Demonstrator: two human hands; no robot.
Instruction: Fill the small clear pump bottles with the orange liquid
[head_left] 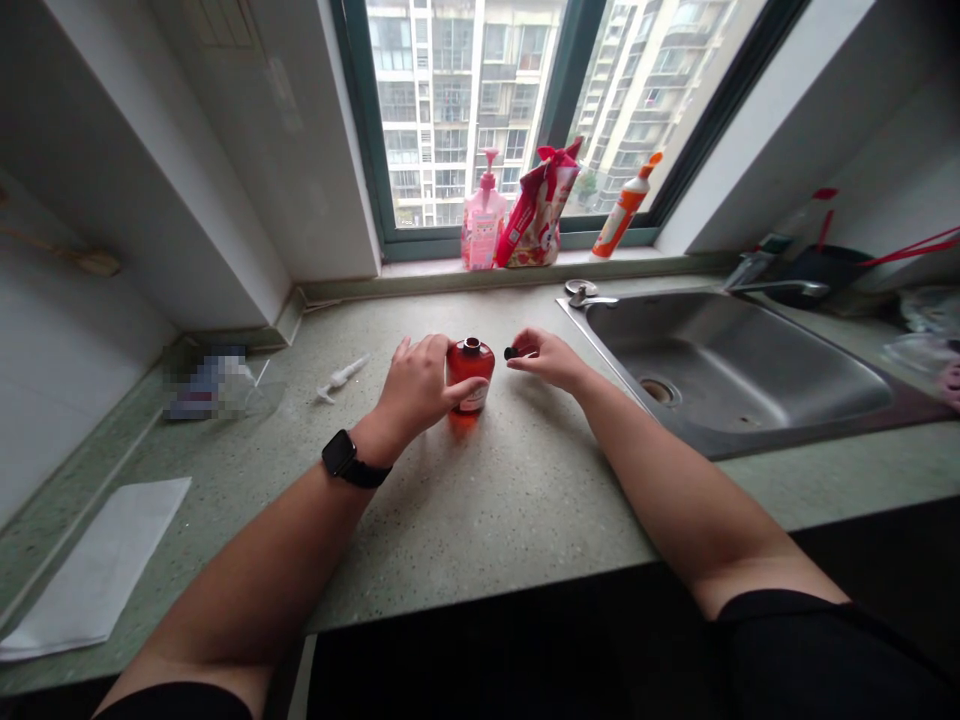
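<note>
A reddish-amber bottle (478,362) stands upright on the green speckled counter (480,500), its dark-rimmed mouth uncovered. My left hand (420,378), with a black watch on the wrist, grips the bottle from the left, thumb across its front. Just right of the bottle, my right hand (546,358) pinches a small black cap (511,353) between its fingertips, apart from the bottle. A white pump head (342,378) with a clear stem lies on the counter to the left of my left hand.
A steel sink (750,350) with a faucet is at the right. On the windowsill stand a pink pump bottle (483,225), a red bag (540,210) and an orange-and-white bottle (624,212). White paper (105,560) lies at the left. The counter's front edge is near my forearms.
</note>
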